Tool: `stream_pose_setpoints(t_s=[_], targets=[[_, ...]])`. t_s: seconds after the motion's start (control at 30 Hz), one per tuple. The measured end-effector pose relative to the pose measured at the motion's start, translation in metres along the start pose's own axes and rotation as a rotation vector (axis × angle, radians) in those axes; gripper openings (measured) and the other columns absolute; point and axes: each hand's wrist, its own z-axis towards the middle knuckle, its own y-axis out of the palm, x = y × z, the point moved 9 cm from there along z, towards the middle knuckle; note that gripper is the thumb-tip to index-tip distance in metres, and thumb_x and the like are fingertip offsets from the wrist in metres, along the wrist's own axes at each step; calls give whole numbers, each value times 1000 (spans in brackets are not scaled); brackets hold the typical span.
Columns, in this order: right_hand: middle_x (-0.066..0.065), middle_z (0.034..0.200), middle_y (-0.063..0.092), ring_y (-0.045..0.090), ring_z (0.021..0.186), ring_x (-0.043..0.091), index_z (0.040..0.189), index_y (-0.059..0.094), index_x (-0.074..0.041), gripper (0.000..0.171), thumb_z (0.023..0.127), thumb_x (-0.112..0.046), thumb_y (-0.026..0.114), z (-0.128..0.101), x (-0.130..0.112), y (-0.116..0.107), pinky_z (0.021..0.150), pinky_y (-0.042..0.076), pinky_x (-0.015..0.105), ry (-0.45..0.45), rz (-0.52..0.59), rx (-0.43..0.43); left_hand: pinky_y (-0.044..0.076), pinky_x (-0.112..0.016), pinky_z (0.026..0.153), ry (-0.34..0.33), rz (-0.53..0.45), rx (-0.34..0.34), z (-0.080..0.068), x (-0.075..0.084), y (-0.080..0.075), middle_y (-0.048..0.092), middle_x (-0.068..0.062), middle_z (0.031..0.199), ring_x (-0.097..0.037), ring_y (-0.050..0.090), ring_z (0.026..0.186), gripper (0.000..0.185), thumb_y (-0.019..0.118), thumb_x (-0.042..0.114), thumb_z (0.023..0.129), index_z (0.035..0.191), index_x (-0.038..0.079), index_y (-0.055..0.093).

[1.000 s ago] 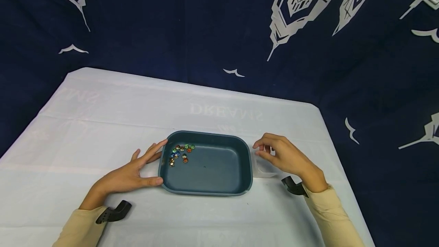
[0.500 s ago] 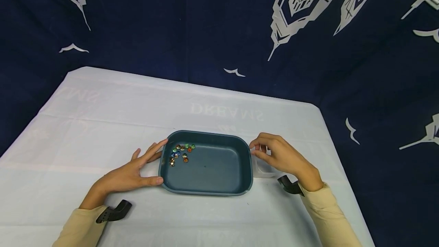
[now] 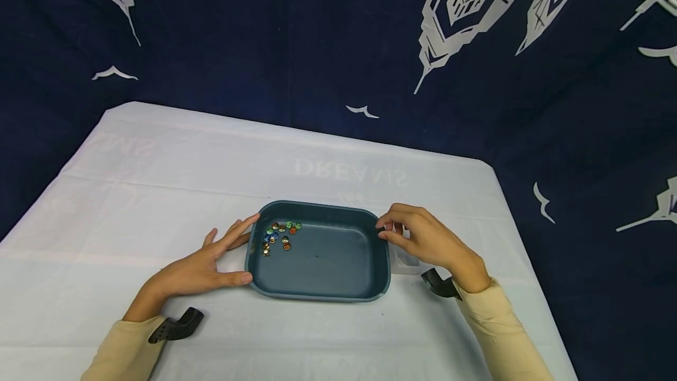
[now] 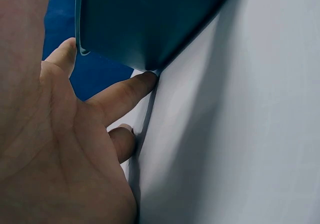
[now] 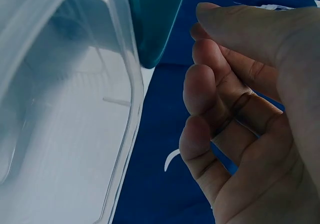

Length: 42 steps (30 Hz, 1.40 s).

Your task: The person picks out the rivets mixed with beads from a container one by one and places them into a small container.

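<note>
Head view | tray (image 3: 322, 287) sits on counter (image 3: 158, 181), beads (image 3: 279, 235) clustered in its far-left corner | left hand (image 3: 198, 269) flat against tray's left wall, fingers (image 3: 240, 231) straight and spread | right hand (image 3: 428, 240) over tray's right rim, fingers loosely curled, holding nothing visible | clear tub (image 3: 404, 260) just right of tray

Beads (image 3: 279, 235) in tray (image 3: 322, 290) on table (image 3: 158, 181), clear container (image 3: 406, 262) just right.
</note>
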Motion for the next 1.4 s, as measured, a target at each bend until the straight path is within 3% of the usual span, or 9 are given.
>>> stream_pose_setpoints(t_s=[0.13, 0.23, 0.4, 0.5, 0.77, 1.4], targets=[[-11, 84, 60, 52, 74, 1, 103, 74, -7, 14, 90, -13, 75, 5, -6, 4, 60, 48, 22, -24, 4, -6, -20, -71, 112, -1, -2, 1, 0, 0, 0, 39, -17, 158, -44, 4, 154, 101, 79, 32, 88, 161, 39, 10], [-11, 83, 59, 52, 74, 1, 103, 74, -7, 14, 91, -15, 74, 10, -10, 7, 61, 50, 25, -23, 8, -27, -20, -71, 112, 2, 0, 0, 0, 0, 0, 39, -17, 157, -43, -1, 154, 101, 79, 32, 88, 161, 38, 10], [-12, 85, 58, 53, 75, 1, 104, 74, -9, 14, 94, -19, 72, 17, -15, 14, 65, 52, 25, -5, -1, -71, -19, -71, 112, 7, 4, 1, 0, 0, -1, 38, -15, 159, -43, 11, 154, 101, 79, 32, 88, 161, 38, 9], [-12, 85, 57, 52, 74, 1, 104, 74, -10, 14, 94, -20, 72, 22, -19, 17, 64, 49, 21, -19, -15, -80, -19, -71, 112, 7, 6, 1, 0, 0, 0, 38, -14, 159, -43, 11, 154, 101, 78, 32, 88, 161, 38, 9], [-12, 85, 56, 49, 72, 1, 104, 74, -12, 14, 94, -23, 72, 35, -33, 25, 65, 47, 19, -65, -24, -97, -20, -71, 112, 5, 5, 0, 0, -1, 0, 38, -15, 158, -43, -5, 154, 101, 78, 32, 88, 161, 38, 9], [-8, 90, 60, 56, 76, 9, 106, 75, -11, 16, 96, -23, 70, 66, -58, 46, 69, 48, 20, -121, -38, -157, -20, -71, 111, 14, -5, -1, 1, 0, -1, 39, -16, 158, -43, -7, 154, 101, 78, 31, 88, 161, 38, 9]])
